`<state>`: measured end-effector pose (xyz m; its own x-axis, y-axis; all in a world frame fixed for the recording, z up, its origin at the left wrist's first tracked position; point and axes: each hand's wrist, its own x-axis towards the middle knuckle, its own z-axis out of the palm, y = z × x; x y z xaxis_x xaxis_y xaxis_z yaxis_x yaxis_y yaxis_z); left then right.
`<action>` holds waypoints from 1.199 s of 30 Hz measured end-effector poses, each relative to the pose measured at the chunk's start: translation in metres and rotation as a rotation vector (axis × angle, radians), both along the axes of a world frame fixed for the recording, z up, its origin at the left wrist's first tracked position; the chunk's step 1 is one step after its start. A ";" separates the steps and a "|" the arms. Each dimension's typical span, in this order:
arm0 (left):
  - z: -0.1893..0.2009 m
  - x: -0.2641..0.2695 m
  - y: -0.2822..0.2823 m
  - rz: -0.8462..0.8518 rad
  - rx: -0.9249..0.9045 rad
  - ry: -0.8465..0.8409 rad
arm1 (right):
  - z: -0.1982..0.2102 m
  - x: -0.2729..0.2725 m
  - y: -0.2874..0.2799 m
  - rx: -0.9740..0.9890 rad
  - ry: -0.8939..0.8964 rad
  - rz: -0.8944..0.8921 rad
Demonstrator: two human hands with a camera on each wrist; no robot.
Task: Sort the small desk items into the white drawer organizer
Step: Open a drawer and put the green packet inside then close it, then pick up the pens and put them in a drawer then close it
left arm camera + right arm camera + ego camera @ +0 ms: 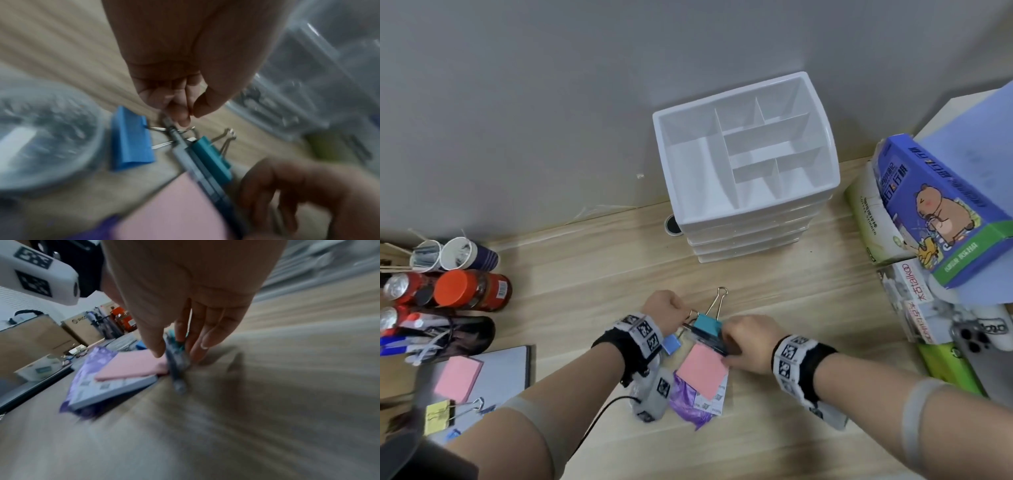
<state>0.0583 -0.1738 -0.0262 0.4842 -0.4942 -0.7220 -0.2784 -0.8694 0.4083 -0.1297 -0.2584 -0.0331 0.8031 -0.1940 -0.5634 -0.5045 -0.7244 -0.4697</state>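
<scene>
The white drawer organizer stands at the back of the desk, its top tray of compartments holding nothing. In front of it a dark pen lies across a pink sticky pad. My left hand has its fingers curled and pinches the pen's tip. My right hand pinches the pen between thumb and fingers at its other end. A teal binder clip lies against the pen, and a blue binder clip sits by my left wrist. A purple packet lies under the pad.
Paper cups, a red-lidded jar and cans crowd the left edge. A notebook carries another pink pad and a yellow clip. Boxes and a phone are stacked at the right.
</scene>
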 end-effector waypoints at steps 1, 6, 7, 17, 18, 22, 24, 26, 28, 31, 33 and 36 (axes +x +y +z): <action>-0.001 -0.003 0.006 -0.085 0.021 -0.083 | -0.004 0.001 0.009 -0.019 0.003 0.001; -0.005 -0.016 0.020 -0.469 0.057 -0.220 | -0.016 0.005 0.027 -0.109 -0.006 -0.086; -0.005 -0.018 0.021 -0.529 0.065 -0.251 | -0.016 0.005 0.027 -0.122 -0.003 -0.088; 0.030 -0.021 0.019 -0.810 -0.087 -0.337 | 0.003 -0.024 0.005 0.054 -0.116 -0.151; 0.035 -0.021 0.018 -0.862 -0.093 -0.315 | 0.006 -0.027 0.002 0.072 -0.122 -0.149; 0.045 -0.021 0.006 -1.011 -0.106 -0.186 | 0.015 -0.031 -0.003 0.022 -0.124 -0.061; 0.048 -0.025 -0.005 -1.016 -0.121 -0.120 | 0.019 -0.033 -0.006 -0.024 -0.146 -0.054; 0.049 -0.029 -0.014 -1.009 -0.140 -0.058 | 0.024 -0.036 -0.012 -0.065 -0.152 -0.077; 0.051 -0.032 -0.025 -0.930 -0.197 -0.002 | 0.028 -0.042 -0.020 -0.092 -0.104 -0.114; 0.060 -0.027 -0.045 -0.662 -0.327 -0.069 | 0.023 -0.053 -0.036 -0.014 -0.026 -0.431; 0.064 -0.015 -0.058 -0.440 -0.433 -0.169 | 0.013 -0.053 -0.047 0.210 -0.088 -0.898; 0.072 0.003 -0.065 -0.272 -0.458 -0.291 | 0.005 -0.035 -0.066 0.570 -0.316 -1.537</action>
